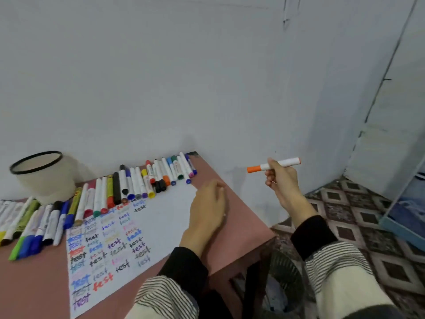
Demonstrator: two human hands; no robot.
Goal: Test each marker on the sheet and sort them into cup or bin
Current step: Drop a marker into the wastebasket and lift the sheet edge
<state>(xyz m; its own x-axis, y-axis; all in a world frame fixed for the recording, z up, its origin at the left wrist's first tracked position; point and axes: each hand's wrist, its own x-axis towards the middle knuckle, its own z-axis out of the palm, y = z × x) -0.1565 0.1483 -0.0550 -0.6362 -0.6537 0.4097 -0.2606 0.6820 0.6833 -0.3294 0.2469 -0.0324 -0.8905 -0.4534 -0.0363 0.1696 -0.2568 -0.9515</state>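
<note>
While our right hand (279, 178) is raised off to the right of the counter (230, 226), its fingers are curled round an orange marker (273, 165), which lies nearly level above the knuckles with its orange cap pointing left, toward our other hand. Our left hand (208, 212) rests on the counter, palm down, fingers loosely bent and holding nothing; it lies at the right edge of the sheet (161, 217), which spreads out to its left. On that sheet, further left of the resting hand, we see columns of the word "test" written in many colours, while the part of the paper nearest the hand is blank. Beyond the left hand, along the far edge of the sheet, a row of markers (147, 180) lies side by side, caps toward us. Well to the left of both hands, more markers (34, 224) lie in a loose heap, and behind them stands a pale cup (43, 178) with a dark rim. Below our right hand, and just beneath the counter's near right corner, a dark mesh bin (282, 286) stands on the patterned floor (358, 217). Both our forearms wear dark cuffs under striped sleeves.
</note>
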